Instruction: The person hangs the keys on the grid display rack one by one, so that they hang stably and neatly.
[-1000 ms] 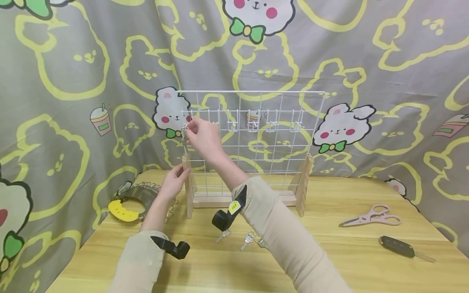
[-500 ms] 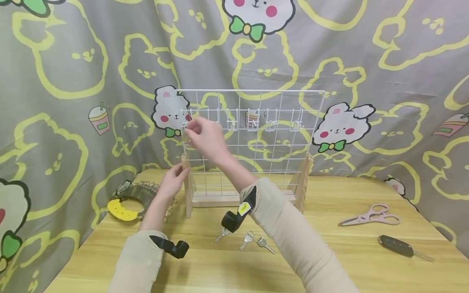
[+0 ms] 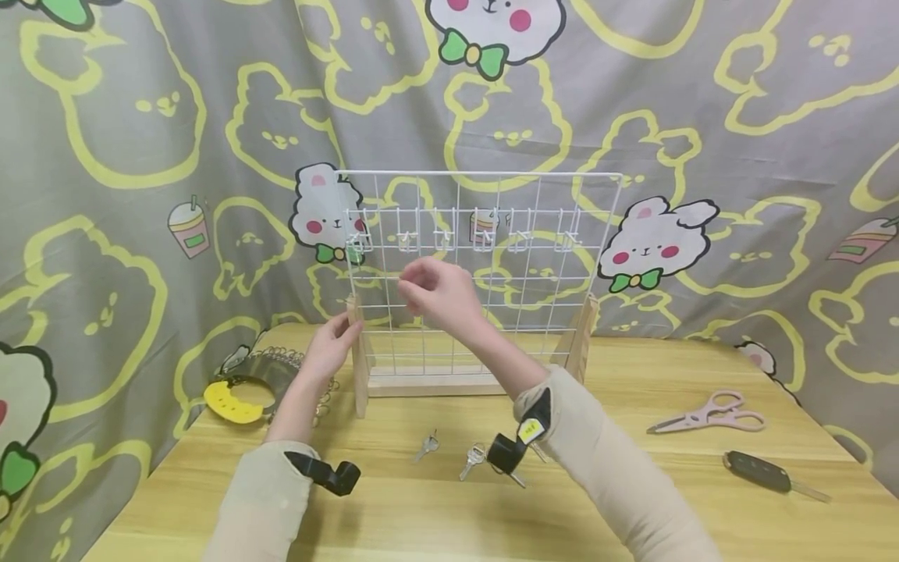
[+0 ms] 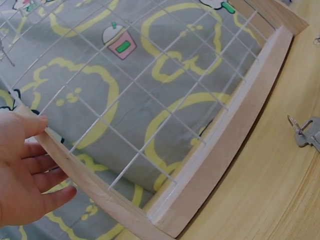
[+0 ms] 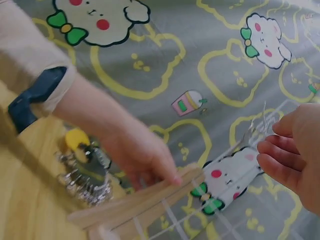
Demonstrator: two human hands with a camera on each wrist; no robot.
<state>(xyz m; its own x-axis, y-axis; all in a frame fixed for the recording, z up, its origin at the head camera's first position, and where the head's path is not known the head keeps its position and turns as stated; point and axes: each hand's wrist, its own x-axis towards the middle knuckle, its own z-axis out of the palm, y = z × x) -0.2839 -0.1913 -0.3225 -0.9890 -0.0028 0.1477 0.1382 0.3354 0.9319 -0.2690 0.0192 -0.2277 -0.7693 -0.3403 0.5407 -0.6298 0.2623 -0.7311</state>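
A white wire grid rack (image 3: 477, 278) stands upright on the wooden table in wooden supports, with a row of white wire hooks (image 3: 483, 236) across its upper part. My left hand (image 3: 333, 348) holds the rack's left wooden post (image 3: 357, 351), thumb on one side and fingers on the other. In front of the grid's left half is my right hand (image 3: 444, 292), fingers loosely bent and nothing seen between them. On the leftmost hook hangs a small silvery key (image 5: 246, 134), blurred in the right wrist view. Loose keys (image 3: 428, 446) lie on the table before the rack, some partly covered by the right wrist camera.
Pink-handled scissors (image 3: 709, 415) and a black car key (image 3: 762, 471) lie on the right of the table (image 3: 632, 499). Behind the left forearm are a yellow piece (image 3: 233, 402) and a bundle of metal rings (image 3: 281, 359). A patterned curtain (image 3: 232, 140) surrounds the table.
My right hand has left the leftmost hook and moved down and to the right, uncovering that hook. The left hand stays on the post.
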